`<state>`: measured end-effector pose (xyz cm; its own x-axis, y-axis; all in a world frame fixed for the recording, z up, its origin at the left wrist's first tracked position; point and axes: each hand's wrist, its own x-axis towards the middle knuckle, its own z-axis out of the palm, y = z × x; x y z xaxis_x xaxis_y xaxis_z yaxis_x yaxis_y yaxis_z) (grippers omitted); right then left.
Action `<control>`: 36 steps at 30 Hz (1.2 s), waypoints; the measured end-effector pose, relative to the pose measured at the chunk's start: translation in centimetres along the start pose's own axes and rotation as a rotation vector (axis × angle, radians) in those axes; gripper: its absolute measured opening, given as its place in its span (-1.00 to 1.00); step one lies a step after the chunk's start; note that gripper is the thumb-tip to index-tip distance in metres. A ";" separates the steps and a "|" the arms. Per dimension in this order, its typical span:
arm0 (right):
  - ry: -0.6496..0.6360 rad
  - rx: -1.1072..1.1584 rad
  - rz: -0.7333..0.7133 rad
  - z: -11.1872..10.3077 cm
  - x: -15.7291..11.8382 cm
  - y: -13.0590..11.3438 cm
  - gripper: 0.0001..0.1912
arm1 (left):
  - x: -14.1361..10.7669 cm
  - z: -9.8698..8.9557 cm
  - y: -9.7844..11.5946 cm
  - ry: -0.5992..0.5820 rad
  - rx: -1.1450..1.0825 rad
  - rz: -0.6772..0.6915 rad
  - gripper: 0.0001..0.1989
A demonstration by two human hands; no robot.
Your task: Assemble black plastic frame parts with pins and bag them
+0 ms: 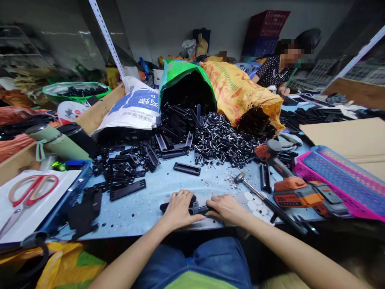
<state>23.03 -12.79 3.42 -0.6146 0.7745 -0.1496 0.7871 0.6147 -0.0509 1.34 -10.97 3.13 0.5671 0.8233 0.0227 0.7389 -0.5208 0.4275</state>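
At the front edge of the blue table, my left hand (179, 210) lies over a black plastic part (195, 206), its fingers closed around it. My right hand (226, 208) grips the right end of the same part, with the fingers bent and the fingertips partly hidden. Beyond my hands lies a single black rectangular piece (187, 169). A hammer (255, 188) rests to the right of my right hand, its head pointing away from me. Farther right is an orange and black cordless drill (290, 190).
Black parts (120, 166) and pins (224, 140) are heaped before green (188, 72), orange (240, 90) and white (135, 106) sacks. Scissors (31, 190) lie left, pink and blue baskets (343, 176) right. A person (275, 72) sits at the back right.
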 end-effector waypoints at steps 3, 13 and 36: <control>0.026 -0.024 0.047 -0.7 -0.4 -1.0 -0.63 | -0.3 0.2 0.0 0.038 0.025 0.034 -0.33; 0.113 -0.093 0.060 -2.5 0.2 -1.5 -0.73 | -1.0 0.8 -1.3 0.102 -0.041 0.117 -0.57; 0.268 0.264 0.493 -0.5 7.1 7.9 -0.90 | 3.0 -2.4 -4.1 0.513 -0.330 -0.107 -0.86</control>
<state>24.82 -2.32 2.44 -0.1401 0.9896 0.0335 0.9472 0.1438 -0.2865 -0.82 -5.85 3.59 0.1883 0.9134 0.3608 0.5838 -0.3995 0.7068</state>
